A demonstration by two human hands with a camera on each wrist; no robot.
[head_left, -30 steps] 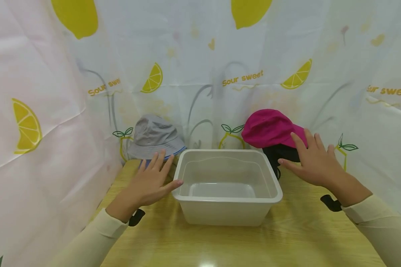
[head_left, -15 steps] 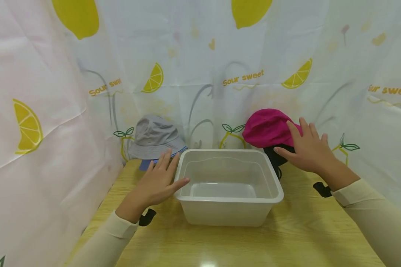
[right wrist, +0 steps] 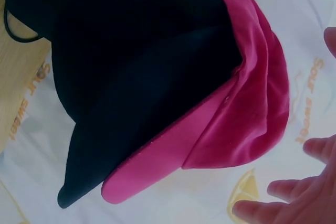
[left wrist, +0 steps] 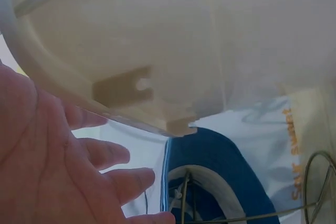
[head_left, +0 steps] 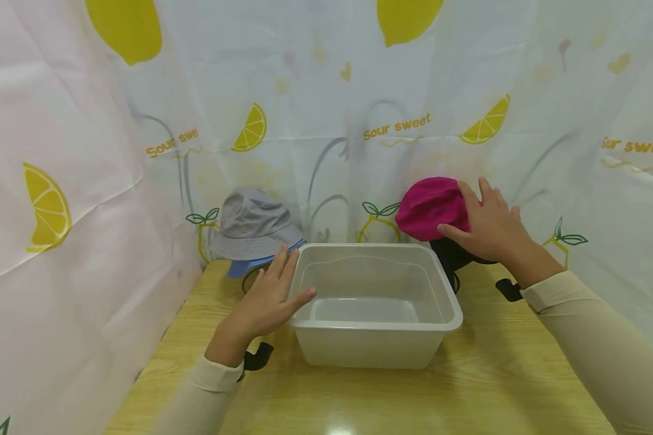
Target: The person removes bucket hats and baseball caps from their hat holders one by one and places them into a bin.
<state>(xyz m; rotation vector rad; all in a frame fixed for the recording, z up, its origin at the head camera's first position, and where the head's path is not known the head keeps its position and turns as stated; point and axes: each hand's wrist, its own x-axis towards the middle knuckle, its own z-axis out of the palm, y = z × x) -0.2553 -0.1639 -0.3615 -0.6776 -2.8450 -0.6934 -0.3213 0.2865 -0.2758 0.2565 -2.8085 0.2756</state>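
My left hand [head_left: 263,305] is at the left side of a white plastic bin [head_left: 370,326], fingers extended and thumb over the rim. Whether it touches the rim I cannot tell. Behind it sits a grey bucket hat [head_left: 253,220] on top of a blue hat [head_left: 242,267]. In the left wrist view the blue hat [left wrist: 210,153] rests over a wire stand [left wrist: 185,195]. My right hand [head_left: 492,226], fingers spread, is beside a magenta cap [head_left: 430,208]. The right wrist view shows a gap between its fingers [right wrist: 294,188] and the cap. Under it is a black cap [right wrist: 136,66].
The bin stands mid-table, open side up, between the two hat stacks. A white curtain [head_left: 315,78] printed with lemons hangs behind and along both sides of the wooden table [head_left: 370,399]. A black wrist mount [head_left: 508,290] sits below the right hand.
My left hand has moved right, toward the bin's left rim, uncovering more of the blue hat. My right hand has moved left and up over the magenta cap's brim. Hats and bin stay put.
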